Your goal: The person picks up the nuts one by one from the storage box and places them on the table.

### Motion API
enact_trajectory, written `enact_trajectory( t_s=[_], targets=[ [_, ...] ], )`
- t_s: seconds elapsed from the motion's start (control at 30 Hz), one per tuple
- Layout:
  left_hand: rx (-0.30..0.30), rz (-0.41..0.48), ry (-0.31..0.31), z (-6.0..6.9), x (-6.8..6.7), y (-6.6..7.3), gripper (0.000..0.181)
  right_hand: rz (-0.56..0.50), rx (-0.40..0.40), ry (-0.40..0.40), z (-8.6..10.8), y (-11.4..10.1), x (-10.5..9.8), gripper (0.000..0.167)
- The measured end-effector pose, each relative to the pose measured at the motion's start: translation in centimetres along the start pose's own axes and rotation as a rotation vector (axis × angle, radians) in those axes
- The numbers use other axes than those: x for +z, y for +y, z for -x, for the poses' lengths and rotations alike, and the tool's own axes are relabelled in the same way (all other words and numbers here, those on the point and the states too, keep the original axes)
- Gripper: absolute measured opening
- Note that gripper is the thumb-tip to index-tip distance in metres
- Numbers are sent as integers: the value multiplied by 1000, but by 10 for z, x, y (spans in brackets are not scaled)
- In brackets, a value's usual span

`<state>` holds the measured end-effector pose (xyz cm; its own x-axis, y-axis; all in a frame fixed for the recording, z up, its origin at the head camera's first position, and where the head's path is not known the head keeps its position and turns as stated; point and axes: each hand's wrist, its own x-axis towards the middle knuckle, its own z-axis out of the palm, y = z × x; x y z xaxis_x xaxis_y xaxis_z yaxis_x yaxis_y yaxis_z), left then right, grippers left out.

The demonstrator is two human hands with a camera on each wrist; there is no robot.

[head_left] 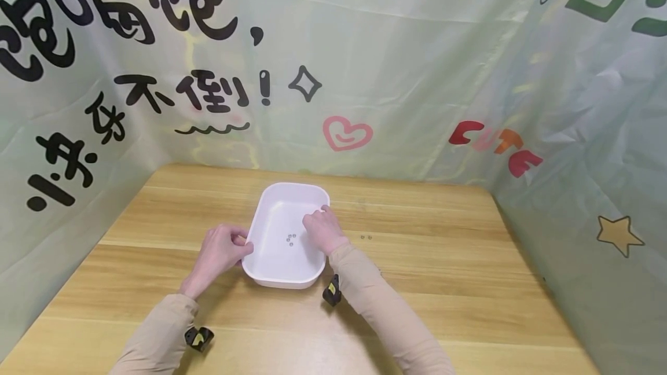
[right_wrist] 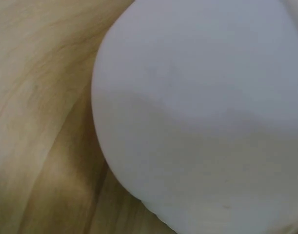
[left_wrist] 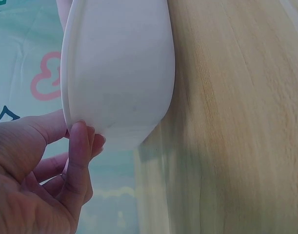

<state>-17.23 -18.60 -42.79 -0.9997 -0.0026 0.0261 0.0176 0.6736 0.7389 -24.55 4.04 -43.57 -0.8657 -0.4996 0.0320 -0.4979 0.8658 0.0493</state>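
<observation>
A white rectangular plastic tray (head_left: 281,274) sits at the middle of the wooden table, with several tiny ring-like pieces (head_left: 290,239) on its floor. My left hand (head_left: 223,250) pinches the tray's left rim between thumb and fingers; the left wrist view shows this hand (left_wrist: 56,180) at the edge of the tray (left_wrist: 122,63). Over the right rim, my right hand (head_left: 324,230) has curled fingers and appears to grip the edge; its fingertips are mostly hidden. The right wrist view is filled by the tray's outer wall (right_wrist: 197,122).
Right of the tray, small ring-like pieces (head_left: 366,237) lie on the wooden table (head_left: 443,282); another is partly hidden beside the right sleeve (head_left: 385,300). A printed cloth (head_left: 406,85) hangs around the back and sides.
</observation>
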Motion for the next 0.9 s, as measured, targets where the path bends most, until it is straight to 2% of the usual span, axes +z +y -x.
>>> enact_trajectory(
  t_s=[0.3,0.5,0.67,0.9],
  targets=[
    [-4,-2,-5,0,0,0,29,-1,7,-33,1,-2,1,10],
    [-5,-7,-2,0,0,0,30,-4,4,-27,2,-1,-1,8],
    [-9,-5,-2,0,0,1,30,-78,4,-24,2,1,-2,10],
    [-20,12,-11,0,0,2,30,-239,10,14,3,5,-4,15]
  ],
)
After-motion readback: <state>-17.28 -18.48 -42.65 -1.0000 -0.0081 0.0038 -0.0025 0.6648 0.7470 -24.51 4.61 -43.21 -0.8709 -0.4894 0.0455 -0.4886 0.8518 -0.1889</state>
